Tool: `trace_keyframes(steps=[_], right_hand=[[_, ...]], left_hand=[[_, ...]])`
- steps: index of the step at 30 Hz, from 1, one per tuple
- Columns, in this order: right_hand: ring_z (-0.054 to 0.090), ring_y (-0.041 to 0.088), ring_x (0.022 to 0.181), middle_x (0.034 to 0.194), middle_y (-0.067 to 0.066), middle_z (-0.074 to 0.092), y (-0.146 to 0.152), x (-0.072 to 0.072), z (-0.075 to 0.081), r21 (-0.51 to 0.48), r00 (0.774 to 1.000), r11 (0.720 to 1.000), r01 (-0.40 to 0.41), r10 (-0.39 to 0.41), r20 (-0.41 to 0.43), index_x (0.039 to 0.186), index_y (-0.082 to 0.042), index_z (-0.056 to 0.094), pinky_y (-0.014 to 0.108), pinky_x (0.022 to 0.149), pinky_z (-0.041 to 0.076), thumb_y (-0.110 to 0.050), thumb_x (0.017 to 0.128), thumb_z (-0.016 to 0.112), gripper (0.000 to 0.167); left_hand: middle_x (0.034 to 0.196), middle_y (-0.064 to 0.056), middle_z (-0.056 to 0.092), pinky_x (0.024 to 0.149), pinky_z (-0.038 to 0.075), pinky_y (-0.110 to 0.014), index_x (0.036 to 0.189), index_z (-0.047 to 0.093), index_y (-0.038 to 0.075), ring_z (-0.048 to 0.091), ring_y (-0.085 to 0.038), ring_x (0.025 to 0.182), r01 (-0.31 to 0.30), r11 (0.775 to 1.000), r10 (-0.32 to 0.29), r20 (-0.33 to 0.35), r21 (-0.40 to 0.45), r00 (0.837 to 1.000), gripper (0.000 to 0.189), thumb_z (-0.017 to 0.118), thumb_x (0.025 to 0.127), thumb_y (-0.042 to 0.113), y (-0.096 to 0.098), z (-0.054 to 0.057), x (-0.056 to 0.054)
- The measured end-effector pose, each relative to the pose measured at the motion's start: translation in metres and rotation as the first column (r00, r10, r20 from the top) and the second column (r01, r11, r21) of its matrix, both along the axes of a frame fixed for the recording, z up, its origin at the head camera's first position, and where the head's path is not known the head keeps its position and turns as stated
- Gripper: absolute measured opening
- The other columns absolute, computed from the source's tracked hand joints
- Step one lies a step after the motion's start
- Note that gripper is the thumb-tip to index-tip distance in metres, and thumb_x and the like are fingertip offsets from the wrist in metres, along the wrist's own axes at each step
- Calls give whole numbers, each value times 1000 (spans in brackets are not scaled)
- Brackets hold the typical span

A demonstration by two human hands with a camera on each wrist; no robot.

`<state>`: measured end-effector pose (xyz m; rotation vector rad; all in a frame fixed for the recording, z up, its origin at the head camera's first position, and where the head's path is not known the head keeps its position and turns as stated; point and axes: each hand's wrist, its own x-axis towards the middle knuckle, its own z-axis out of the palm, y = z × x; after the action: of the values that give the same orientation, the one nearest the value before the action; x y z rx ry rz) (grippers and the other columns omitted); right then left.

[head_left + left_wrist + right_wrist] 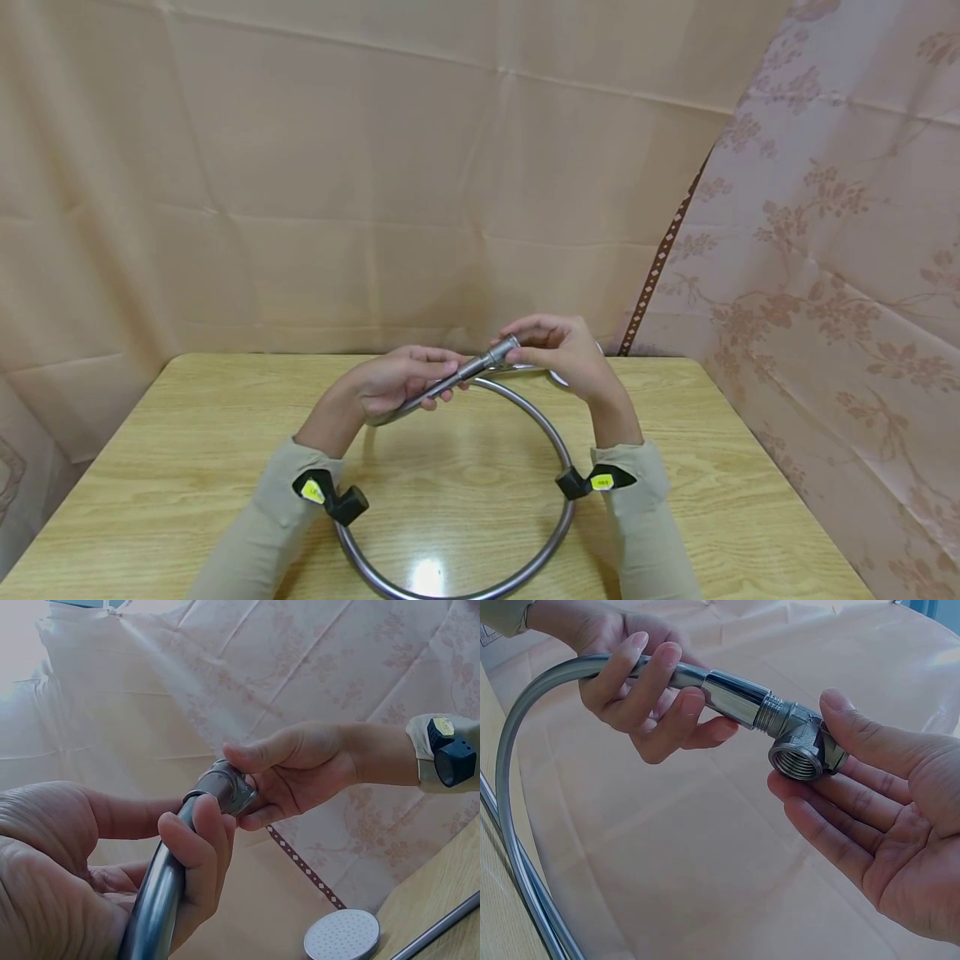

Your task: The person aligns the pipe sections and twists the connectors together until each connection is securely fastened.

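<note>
My left hand (405,379) grips a silver metal shower hose (507,750) just behind its smooth end nut (736,697). At that end sits a metal tee fitting (804,733), which my right hand (566,354) pinches between thumb and fingers. A band of thread shows between nut and tee, and the tee's threaded side opening faces down in the right wrist view. Both hands are raised over the table's far part. The rest of the hose loops in a large ring below them. A round white shower head (341,935) lies behind my right hand.
The wooden table (750,500) ends at a beige cloth (337,167) hanging along its far edge. On the right hangs a pink flowered cloth (847,292). Small black cameras (348,506) sit on both wrists.
</note>
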<state>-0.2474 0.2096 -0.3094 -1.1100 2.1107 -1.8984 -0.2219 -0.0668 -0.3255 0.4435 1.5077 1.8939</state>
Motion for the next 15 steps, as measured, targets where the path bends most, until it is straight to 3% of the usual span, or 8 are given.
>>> trace_keyframes(steps=[15], right_hand=[[76, 17, 91, 101, -1, 79, -1, 0, 0, 8, 1000, 1000, -2, 2, -3, 113, 13, 67, 30, 81, 60, -5, 89, 78, 31]], left_hand=[[95, -1, 73, 56, 48, -13, 109, 67, 10, 62, -3, 71, 37, 999, -37, -3, -14, 999, 23, 45, 107, 4, 2, 1, 2]])
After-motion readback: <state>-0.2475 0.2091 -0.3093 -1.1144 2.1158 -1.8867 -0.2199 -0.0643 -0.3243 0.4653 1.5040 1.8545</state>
